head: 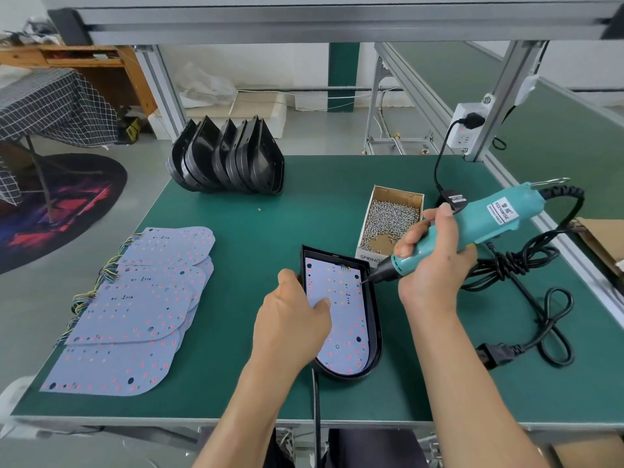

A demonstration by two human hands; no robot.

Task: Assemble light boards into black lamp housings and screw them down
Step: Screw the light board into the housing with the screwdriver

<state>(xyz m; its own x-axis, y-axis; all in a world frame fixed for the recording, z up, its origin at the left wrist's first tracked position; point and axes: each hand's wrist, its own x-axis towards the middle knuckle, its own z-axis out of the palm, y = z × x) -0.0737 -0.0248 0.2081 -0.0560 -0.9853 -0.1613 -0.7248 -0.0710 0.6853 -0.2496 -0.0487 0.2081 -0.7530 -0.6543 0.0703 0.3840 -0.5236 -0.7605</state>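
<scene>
The teal electric screwdriver (pixel 472 228) is gripped by the right hand (pixel 435 265), its bit set on the light board (pixel 341 319) inside the black lamp housing (pixel 373 319). The housing's left edge is held by the left hand (pixel 290 319), thumb pressed on the board, on the green desk (pixel 243 238) between both hands.

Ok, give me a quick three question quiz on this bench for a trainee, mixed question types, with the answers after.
1. True or false: the right hand holds the screwdriver with its tip on the board in the housing.
2. What is in the box?
3. The spare boards lie: A) left of the housing, B) right of it, C) inside the box.

Key: 1 true. 2 screws. 3 A.
</scene>
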